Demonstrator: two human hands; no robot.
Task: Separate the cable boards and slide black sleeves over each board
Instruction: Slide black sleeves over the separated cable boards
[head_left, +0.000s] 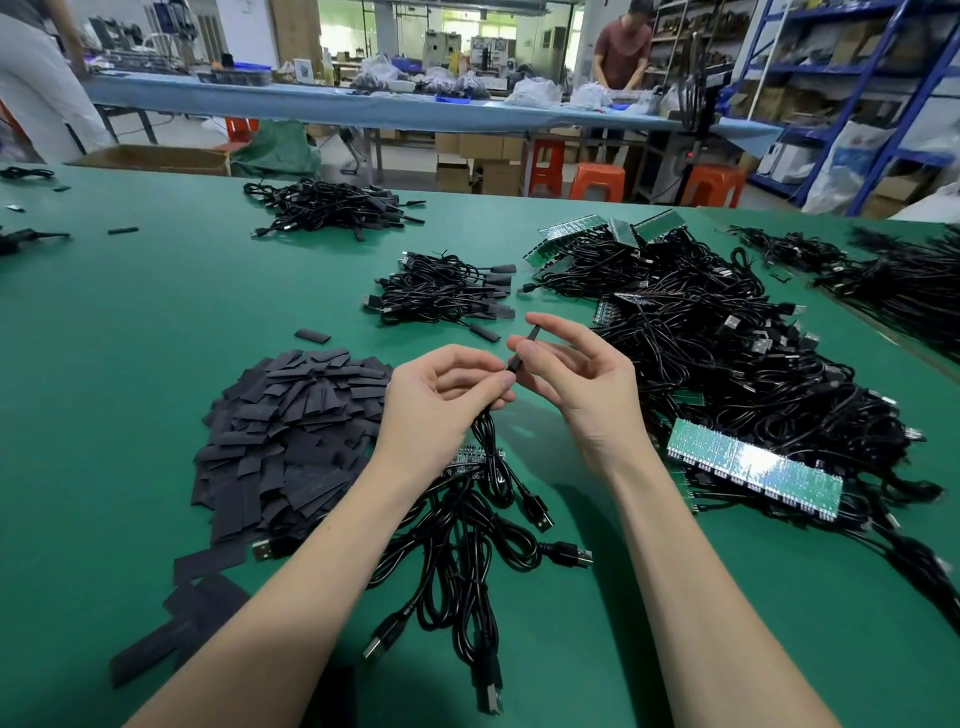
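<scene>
USB cable bundle (467, 561) lies nearest, trailing down from left hand (441, 400), whose fingers pinch the cable just under its board. Right hand (576, 374) pinches a black sleeve (524, 348) edge-on above that board, other fingers spread. Best: keep sleeve mouth open, push straight. Sleeve pile (291, 426) left of bundle; bare green table (130, 322) beyond pile.

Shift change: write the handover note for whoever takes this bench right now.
Left hand pinches a cable just below its board end. Right hand holds a black sleeve at that end; how far on, cannot tell.
Loose sleeves pile lies left; unseparated board strip and cable heap right.
Done: sleeved bundle ahead.
Left: the cables under the hands, then the heap.
</scene>
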